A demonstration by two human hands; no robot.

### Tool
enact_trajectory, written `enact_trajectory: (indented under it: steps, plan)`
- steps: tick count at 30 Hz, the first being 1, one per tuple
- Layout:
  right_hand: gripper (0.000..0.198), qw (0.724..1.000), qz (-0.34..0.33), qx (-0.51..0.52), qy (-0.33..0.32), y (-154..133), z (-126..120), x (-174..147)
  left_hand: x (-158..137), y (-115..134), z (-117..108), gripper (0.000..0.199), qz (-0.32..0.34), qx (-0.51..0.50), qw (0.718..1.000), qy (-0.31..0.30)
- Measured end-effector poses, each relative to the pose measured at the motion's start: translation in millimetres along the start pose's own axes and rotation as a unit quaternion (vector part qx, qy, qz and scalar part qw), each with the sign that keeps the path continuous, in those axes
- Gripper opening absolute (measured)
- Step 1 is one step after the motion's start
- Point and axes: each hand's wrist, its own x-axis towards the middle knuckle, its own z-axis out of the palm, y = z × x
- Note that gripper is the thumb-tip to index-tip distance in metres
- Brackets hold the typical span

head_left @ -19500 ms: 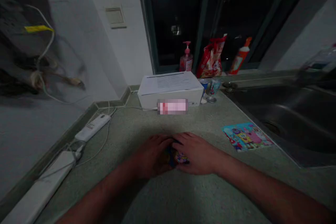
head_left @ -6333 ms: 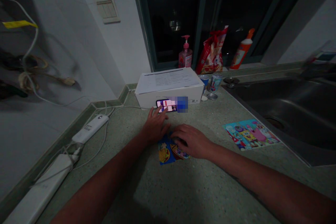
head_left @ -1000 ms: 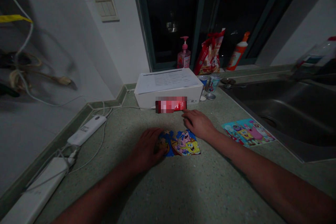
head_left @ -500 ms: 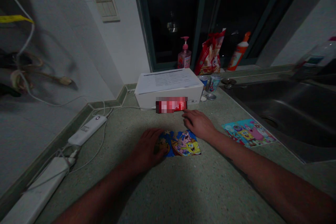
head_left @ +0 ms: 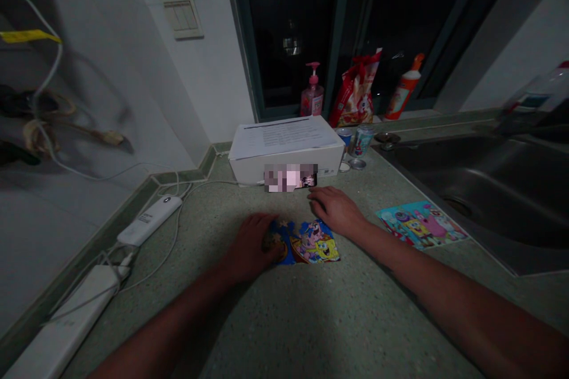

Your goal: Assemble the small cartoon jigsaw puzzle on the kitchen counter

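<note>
A blue cartoon jigsaw puzzle [head_left: 313, 243] lies on the counter, with a ragged, uneven top edge where the counter shows through. My left hand [head_left: 258, 243] rests over its left end, fingers stretched out and thumb along the piece, hiding part of that side. Beyond the puzzle's upper right, my right hand [head_left: 335, 207] lies on the counter with its fingers extended. Its index fingertip is at the lower right corner of a phone [head_left: 310, 180], which leans sideways against a white box [head_left: 284, 157]; most of its screen is blurred out.
To the right, a cartoon picture card [head_left: 424, 225] lies beside the sink [head_left: 489, 183]. A can [head_left: 362, 141] stands behind. Cables run left past a white power bank-like device [head_left: 151, 219] and a power strip [head_left: 66, 320]. A pink pump bottle [head_left: 312, 95] stands by the window.
The phone's screen has switched from a red picture to a paler pinkish one. My left hand has shifted very slightly; my right hand stays by the phone's corner.
</note>
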Motion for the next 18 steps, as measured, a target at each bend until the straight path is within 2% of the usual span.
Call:
enact_trajectory:
  steps: [11,18]
  plan:
    - [0.03,0.998,-0.06,0.026,-0.012,-2.1,0.0,5.6,3.6,1.7,-0.4,0.063,-0.019,-0.028,0.999,0.007]
    - [0.035,0.997,-0.074,0.032,0.0,1.4,3.8,6.2,-1.1,1.8,4.6,0.057,0.011,-0.021,0.999,0.034]
